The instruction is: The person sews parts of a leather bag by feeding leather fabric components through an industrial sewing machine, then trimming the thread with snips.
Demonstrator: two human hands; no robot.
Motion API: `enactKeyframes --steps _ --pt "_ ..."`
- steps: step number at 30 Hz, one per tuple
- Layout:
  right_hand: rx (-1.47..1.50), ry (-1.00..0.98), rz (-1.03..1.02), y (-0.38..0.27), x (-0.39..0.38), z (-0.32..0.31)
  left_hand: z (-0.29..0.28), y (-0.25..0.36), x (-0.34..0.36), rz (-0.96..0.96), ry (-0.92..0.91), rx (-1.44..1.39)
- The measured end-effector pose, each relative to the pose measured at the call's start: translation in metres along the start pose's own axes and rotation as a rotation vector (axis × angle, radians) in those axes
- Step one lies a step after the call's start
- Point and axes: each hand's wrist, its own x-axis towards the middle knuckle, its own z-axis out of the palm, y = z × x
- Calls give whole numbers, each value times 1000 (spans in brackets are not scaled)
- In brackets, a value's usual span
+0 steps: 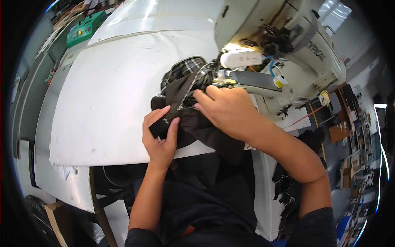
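Observation:
A dark brown fabric bag [222, 140] with metal zippers and a black plaid lining [188, 66] lies at the front of the white worktable [103, 103], against a sewing machine [308, 61]. My left hand [160, 136] grips the bag's lower left edge between thumb and fingers, just below the zipper. My right hand [222, 108] has its bent fingertips at the bag's zippered opening, closed on fabric or zipper; exactly what they pinch is hidden. The machine's narrow arm [253, 80] reaches toward the bag's opening, beside my right hand.
A green control box [84, 31] stands at the back left, with part of another person [88, 6] beyond it. Dark items [282, 193] hang below right of the table. Shelving with cardboard boxes [339, 131] lines the aisle on the right.

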Motion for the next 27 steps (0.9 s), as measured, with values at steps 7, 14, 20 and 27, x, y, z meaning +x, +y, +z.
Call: enactKeyframes --steps 7,14,20,27 --pt "235 20 390 22 -118 -15 0 -6 2 -77 -63 -59" --pt "374 6 1007 36 -265 -6 -18 -16 14 -394 -58 -128" --pt "411 303 939 36 -249 61 -112 21 66 -281 13 -5" --pt "472 348 835 46 -252 119 -144 84 11 -566 57 56"
